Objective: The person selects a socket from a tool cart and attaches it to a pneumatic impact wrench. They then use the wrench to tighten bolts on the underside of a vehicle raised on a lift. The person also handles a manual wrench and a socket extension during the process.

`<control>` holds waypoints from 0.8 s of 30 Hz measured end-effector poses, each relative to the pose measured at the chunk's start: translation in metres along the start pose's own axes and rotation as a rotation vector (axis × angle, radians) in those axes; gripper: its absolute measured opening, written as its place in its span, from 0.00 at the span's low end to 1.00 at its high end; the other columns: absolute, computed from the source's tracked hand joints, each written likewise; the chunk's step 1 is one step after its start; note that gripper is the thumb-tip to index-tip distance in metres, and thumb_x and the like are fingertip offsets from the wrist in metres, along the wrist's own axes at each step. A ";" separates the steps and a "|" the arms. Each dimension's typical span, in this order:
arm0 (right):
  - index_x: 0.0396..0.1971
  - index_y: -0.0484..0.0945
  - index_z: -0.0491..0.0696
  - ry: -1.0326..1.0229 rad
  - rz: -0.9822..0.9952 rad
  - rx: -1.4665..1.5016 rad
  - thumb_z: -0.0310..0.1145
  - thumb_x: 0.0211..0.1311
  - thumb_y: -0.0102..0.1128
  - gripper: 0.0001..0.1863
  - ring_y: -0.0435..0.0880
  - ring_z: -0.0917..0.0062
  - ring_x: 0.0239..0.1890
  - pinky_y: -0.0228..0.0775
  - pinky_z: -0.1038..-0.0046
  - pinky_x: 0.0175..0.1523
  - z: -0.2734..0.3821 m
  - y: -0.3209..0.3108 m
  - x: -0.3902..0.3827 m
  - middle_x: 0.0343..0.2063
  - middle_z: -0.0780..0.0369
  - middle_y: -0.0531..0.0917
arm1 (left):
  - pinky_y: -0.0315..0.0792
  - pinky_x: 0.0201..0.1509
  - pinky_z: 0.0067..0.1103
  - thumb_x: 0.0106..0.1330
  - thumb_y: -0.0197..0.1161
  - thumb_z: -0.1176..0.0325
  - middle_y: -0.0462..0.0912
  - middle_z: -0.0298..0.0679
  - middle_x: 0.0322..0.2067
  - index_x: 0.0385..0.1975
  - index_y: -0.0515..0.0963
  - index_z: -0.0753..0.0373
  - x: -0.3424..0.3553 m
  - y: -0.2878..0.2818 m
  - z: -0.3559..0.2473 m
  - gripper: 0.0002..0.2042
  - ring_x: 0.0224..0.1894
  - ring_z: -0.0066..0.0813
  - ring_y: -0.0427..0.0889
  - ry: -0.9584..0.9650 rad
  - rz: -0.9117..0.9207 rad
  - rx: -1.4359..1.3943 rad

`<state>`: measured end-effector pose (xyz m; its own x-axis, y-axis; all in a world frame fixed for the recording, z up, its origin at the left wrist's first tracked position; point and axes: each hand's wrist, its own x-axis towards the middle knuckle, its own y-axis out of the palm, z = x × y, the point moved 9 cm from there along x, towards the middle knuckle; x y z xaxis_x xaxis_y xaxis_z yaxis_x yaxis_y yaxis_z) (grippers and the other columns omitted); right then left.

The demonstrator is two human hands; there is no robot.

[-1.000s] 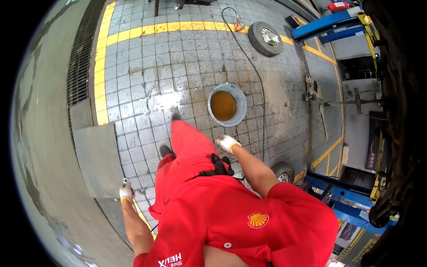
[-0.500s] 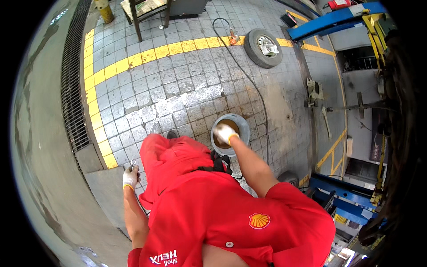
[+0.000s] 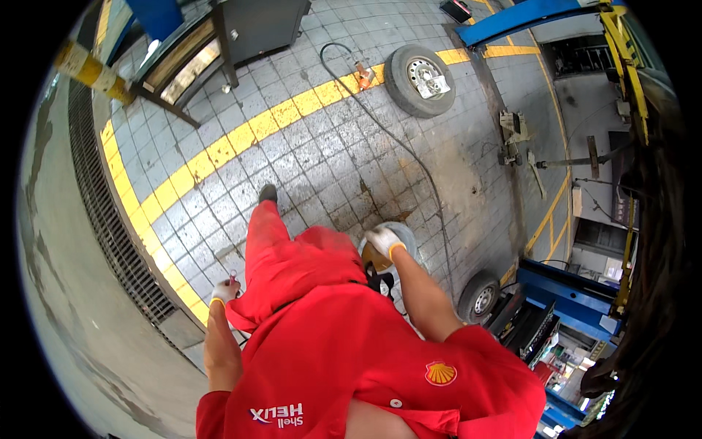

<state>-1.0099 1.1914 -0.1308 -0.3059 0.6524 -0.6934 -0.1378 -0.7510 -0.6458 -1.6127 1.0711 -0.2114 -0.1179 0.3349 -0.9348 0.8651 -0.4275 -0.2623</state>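
Note:
My left hand (image 3: 223,291), in a white glove with a yellow cuff, is closed on a small ring-ended metal tool (image 3: 232,280), beside my red-trousered leg. My right hand (image 3: 382,238), gloved alike and smeared by motion, is above a grey bucket (image 3: 404,233) of brown liquid, which it and my body partly hide; whether it holds anything is unclear. One dark shoe (image 3: 268,193) shows ahead on the tiles.
A tire (image 3: 398,88) lies beside a hose (image 3: 395,139) and orange tool (image 3: 365,76); another tire (image 3: 479,296) is at right. Blue lift parts (image 3: 512,20), a jack (image 3: 513,128), a workbench (image 3: 216,51), a yellow post (image 3: 91,69) and a drain grate (image 3: 117,219) surround me.
I have stepped forward; the bucket has moved from ahead to under my right hand, partly behind my body. More of the bench and yellow post has come into view at upper left.

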 end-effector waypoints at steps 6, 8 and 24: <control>0.51 0.82 0.40 0.569 -0.210 0.956 0.47 0.71 0.57 0.24 0.86 0.62 0.36 0.77 0.63 0.41 -0.071 -0.043 -0.024 0.36 0.51 0.86 | 0.76 0.26 0.32 0.71 0.62 0.60 0.84 0.43 0.25 0.52 0.80 0.67 0.079 -0.133 -0.290 0.18 0.20 0.32 0.81 0.197 -0.151 0.172; 0.47 0.81 0.42 0.534 -0.206 1.050 0.43 0.72 0.57 0.19 0.79 0.69 0.25 0.71 0.65 0.30 -0.080 -0.068 -0.011 0.27 0.58 0.81 | 0.80 0.36 0.36 0.67 0.65 0.57 0.87 0.49 0.29 0.54 0.81 0.64 0.082 -0.170 -0.415 0.21 0.29 0.40 0.88 0.421 -0.443 0.388; 0.61 0.81 0.42 0.844 -0.419 1.291 0.47 0.70 0.59 0.28 0.89 0.70 0.37 0.80 0.67 0.44 -0.405 -0.346 0.121 0.42 0.54 0.90 | 0.79 0.27 0.27 0.73 0.57 0.68 0.87 0.40 0.37 0.62 0.79 0.61 0.126 0.015 -0.749 0.19 0.24 0.30 0.83 0.181 0.005 0.329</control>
<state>-0.6179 1.5716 -0.1208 0.4817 0.3630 -0.7976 -0.8763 0.1947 -0.4406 -1.2498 1.7361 -0.1540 -0.0006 0.4629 -0.8864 0.6589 -0.6666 -0.3486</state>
